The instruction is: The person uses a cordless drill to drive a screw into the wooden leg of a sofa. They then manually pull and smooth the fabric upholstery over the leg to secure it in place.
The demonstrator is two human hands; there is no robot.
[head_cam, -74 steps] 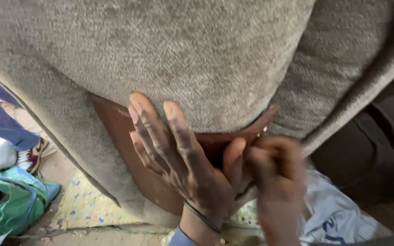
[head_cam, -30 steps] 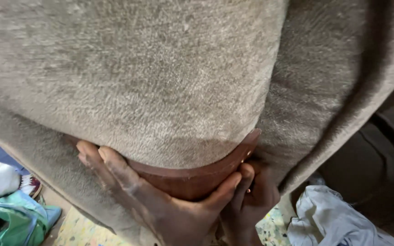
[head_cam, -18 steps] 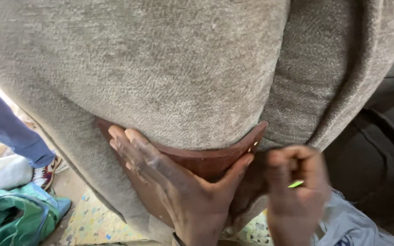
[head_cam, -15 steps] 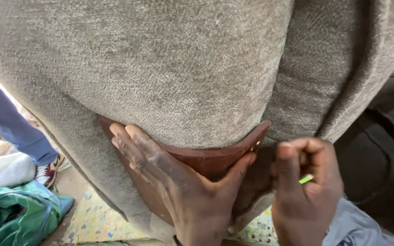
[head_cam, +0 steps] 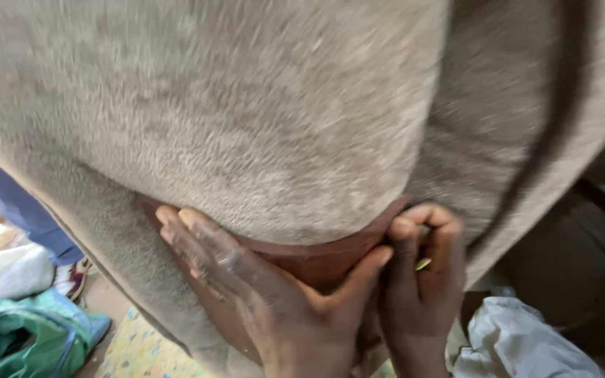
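A large grey-beige fuzzy fabric (head_cam: 267, 119) fills most of the view, draped over a curved brown leather piece (head_cam: 316, 255) whose edge shows below it. My left hand (head_cam: 260, 294) lies flat against the brown piece, fingers spread and pointing up-left, thumb along the leather's edge. Beside it on the right, my right hand (head_cam: 425, 280) is closed, pinching a small yellow-green object (head_cam: 423, 264) at the leather's right corner, where it meets the fabric. What the small object is cannot be made out.
A person's blue trouser leg (head_cam: 19, 206) and patterned shoe (head_cam: 71, 276) stand at the left. Green cloth (head_cam: 29, 343) and white fabric (head_cam: 1, 269) lie below them on a speckled floor (head_cam: 138, 346). White crumpled cloth (head_cam: 519, 346) lies at the lower right, dark material behind it.
My right hand has moved up to the leather's right corner with the small yellow-green object. My left hand stays flat on the brown piece. The view shifted slightly.
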